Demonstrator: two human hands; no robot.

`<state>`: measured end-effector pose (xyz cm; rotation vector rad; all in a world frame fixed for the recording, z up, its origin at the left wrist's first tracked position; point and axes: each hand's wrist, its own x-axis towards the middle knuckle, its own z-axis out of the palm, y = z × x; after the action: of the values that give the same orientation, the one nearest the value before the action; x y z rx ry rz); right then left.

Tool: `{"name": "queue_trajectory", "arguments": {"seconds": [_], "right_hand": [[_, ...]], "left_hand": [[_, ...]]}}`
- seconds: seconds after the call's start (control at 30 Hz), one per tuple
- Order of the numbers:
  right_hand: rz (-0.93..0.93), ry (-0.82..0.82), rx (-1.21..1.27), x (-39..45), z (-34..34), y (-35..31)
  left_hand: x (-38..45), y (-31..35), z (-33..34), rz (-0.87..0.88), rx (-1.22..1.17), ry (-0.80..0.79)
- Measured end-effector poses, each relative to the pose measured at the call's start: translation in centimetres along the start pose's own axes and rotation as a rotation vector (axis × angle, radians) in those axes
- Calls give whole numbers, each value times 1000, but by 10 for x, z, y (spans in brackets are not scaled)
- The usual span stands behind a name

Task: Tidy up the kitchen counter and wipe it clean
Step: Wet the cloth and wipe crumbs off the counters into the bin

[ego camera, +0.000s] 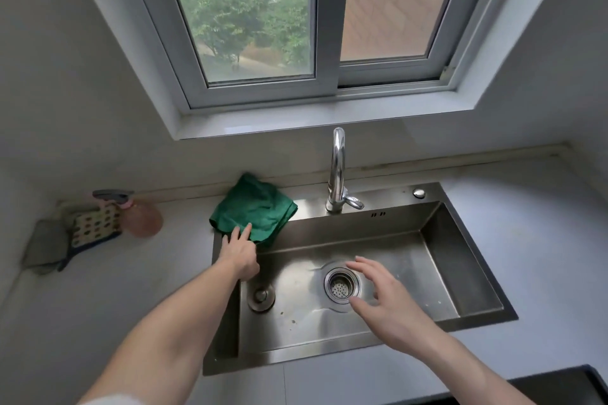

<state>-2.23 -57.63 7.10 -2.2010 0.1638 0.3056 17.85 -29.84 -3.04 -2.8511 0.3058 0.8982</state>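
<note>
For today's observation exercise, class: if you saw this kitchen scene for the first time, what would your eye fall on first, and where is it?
The bright green cloth stands out first, lying over the sink's back left corner with the left hand touching its near edge. Next comes the steel sink in the middle, where the right hand hovers open beside the drain strainer. Behind them, the chrome tap rises below the window.

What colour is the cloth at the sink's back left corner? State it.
Dark green, plain, seen in the head view: the cloth lies on the sink rim, left hand touching it.
</note>
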Motion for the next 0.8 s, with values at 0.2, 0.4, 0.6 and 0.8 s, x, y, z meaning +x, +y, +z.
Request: {"name": "queue_trajectory", "arguments": {"seconds": [0.2, 0.4, 0.6, 0.8], "right_hand": [[48, 42, 19, -4, -7, 6], [66, 91, 68, -19, -17, 16], [105, 141, 196, -38, -26, 10], [-32, 183, 250, -59, -60, -7]], "left_hand": [[9, -4, -21, 146, 36, 141], [-77, 14, -69, 432, -519, 688], [-173, 50, -112, 570, -800, 523], [-242, 103, -171, 813, -682, 228]]}}
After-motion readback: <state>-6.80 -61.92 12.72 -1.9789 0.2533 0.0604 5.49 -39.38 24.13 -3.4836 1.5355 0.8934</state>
